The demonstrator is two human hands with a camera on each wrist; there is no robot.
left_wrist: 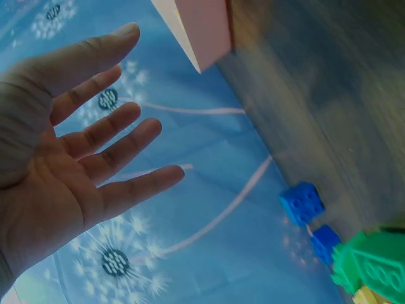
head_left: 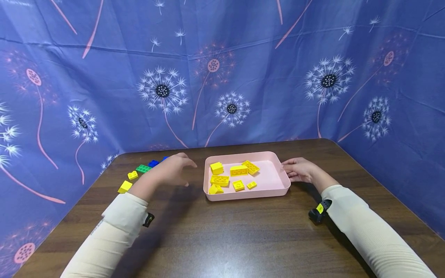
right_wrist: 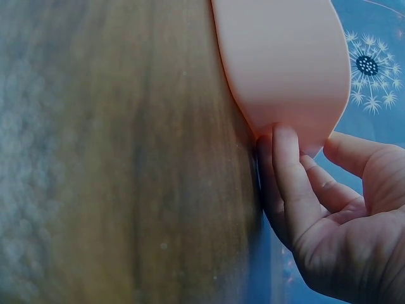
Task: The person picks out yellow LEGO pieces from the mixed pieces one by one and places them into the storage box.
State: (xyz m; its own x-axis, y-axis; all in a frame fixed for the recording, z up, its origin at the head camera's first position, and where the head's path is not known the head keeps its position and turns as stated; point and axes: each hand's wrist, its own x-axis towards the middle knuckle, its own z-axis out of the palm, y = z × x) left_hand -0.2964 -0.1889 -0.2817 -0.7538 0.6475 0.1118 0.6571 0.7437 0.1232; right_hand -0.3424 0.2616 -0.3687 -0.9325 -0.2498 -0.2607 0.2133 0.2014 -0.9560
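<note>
A shallow pink tray [head_left: 269, 195] stands on the table with several yellow toy building bricks [head_left: 239, 170] in its left and middle parts. My right hand [head_left: 300, 170] holds the tray at its right end; in the right wrist view, fingers [right_wrist: 288, 158] lie against the outer wall and another digit meets the rim. To the left of the tray, my left hand [head_left: 172, 170] hovers over the table with nothing in it. Its fingers [left_wrist: 126, 149] are spread and relaxed in the left wrist view, and the thumb stands apart from them.
Left of the left hand lie loose bricks: a yellow brick [head_left: 125, 187], a smaller yellow brick [head_left: 133, 175], a green brick [head_left: 143, 168] and a blue brick [head_left: 153, 163]. The left forearm partly hides this group. A blue dandelion-print cloth [head_left: 271, 96] hangs behind the brown table [head_left: 243, 235].
</note>
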